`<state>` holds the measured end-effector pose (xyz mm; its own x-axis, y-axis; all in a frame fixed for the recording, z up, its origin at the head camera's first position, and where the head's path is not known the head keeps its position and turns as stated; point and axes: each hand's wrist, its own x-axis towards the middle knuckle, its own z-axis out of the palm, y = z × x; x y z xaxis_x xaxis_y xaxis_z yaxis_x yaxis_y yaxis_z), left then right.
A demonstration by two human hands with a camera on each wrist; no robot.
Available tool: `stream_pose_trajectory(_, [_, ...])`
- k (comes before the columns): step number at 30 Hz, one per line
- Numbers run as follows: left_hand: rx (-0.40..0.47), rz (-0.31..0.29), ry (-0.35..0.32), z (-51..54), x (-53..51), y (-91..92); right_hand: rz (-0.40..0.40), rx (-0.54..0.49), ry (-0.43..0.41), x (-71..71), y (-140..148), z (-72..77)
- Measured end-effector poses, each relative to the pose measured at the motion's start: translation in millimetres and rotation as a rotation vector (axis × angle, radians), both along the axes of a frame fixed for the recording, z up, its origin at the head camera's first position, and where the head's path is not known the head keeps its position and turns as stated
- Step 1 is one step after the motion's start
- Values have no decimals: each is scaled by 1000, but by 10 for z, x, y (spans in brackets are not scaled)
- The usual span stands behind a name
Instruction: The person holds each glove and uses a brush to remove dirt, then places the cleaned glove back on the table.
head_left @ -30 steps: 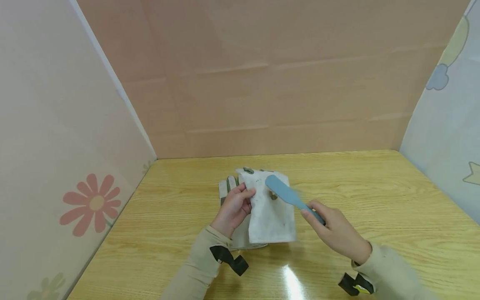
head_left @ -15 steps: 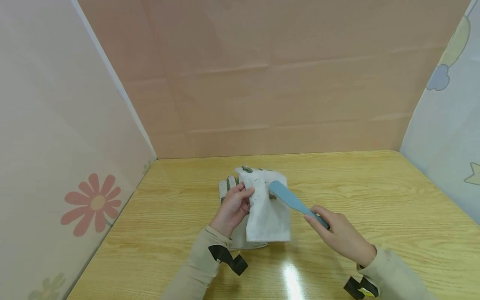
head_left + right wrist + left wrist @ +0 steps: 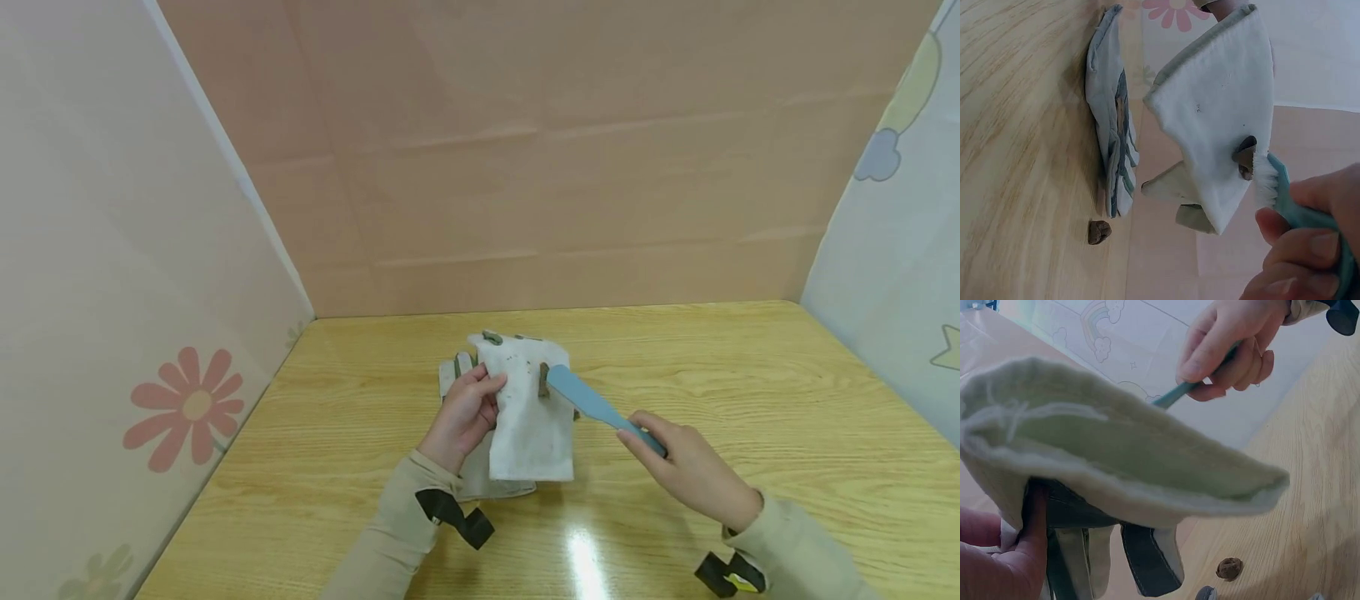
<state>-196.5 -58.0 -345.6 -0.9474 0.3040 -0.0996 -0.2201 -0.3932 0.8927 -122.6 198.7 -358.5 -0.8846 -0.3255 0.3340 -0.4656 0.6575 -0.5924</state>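
Note:
My left hand [image 3: 467, 417] pinches the edge of a work glove [image 3: 531, 442], whose white cuff faces up and toward the right. In the left wrist view the cuff's green-lined opening [image 3: 1129, 450] shows, with the glove's fingers below. A brown lump [image 3: 1245, 156], like mud or clay, clings to the cuff, with small dark specks around it. My right hand [image 3: 693, 471] grips a blue-handled brush [image 3: 588, 400]. In the right wrist view its white bristles [image 3: 1265, 181] touch the cuff beside the lump.
A second glove [image 3: 1102, 87] lies flat on the wooden table [image 3: 337, 500], beneath and left of the held one. Another brown lump [image 3: 1099, 232] sits on the table near its fingers. A tan panel [image 3: 525, 167] stands behind, with patterned walls at both sides.
The brush has moved slightly right and down, uncovering more of the brown lump on the cuff. The held glove has turned a little, its right edge shifting left.

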Motion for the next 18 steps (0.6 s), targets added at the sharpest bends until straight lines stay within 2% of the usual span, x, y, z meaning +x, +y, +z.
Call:
stream_pose_trajectory(7, [-13,-23,17,12,16,9,-22,-73,46,-12,-52,97])
stream_pose_trajectory(11, [-14,-29,11,15,17,11,16,-65,6,-20,-101,77])
stream_pose_trajectory(14, [-9,-10,0,12,13,7,12,-50,-23,-19,-107,39])
stream_pose_trajectory(18, [18,26,-4,-3,6,-12,-7,-29,-19,-12,-70,-4])
